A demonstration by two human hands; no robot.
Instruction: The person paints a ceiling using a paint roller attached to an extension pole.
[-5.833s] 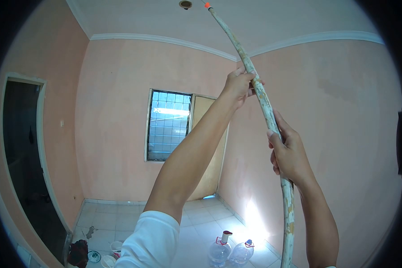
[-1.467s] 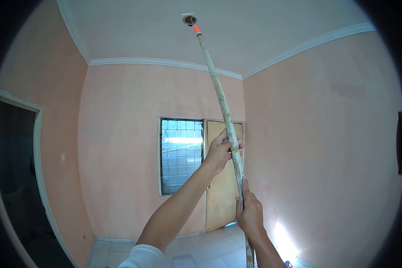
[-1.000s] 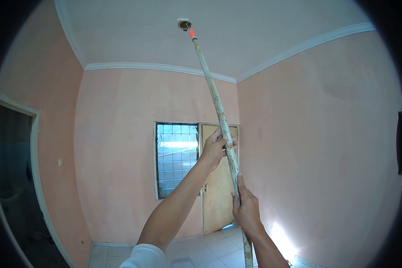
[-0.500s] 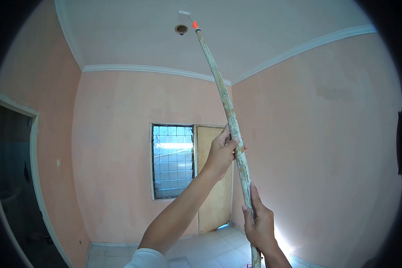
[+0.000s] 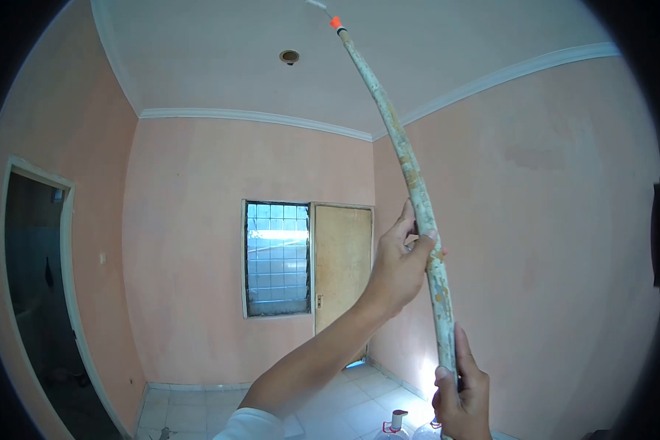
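A long paint-spattered pole [image 5: 392, 121] slants up from the lower right to the ceiling [image 5: 220, 51]. An orange handle [image 5: 336, 23] is fixed at its top, with a thin wire leading to a small white paint roller [image 5: 316, 4], partly cut off by the upper edge. My left hand [image 5: 403, 260] is closed around the middle of the pole. Lower down, my right hand [image 5: 463, 400] wraps the pole with its thumb along the side. The pole's lower end is hidden behind the right hand and the frame's edge.
A round hole [image 5: 290, 57] shows in the ceiling. Ahead are a louvred window [image 5: 279, 257] and a beige door [image 5: 342, 257]. A dark doorway [image 5: 40, 293] stands at left. Clear jugs [image 5: 394, 434] are on the tiled floor [image 5: 330, 403], near my right hand.
My hands and the pole have shifted right in view, and the roller sits higher, farther from the ceiling hole. The view has turned slightly; jugs now show at the bottom.
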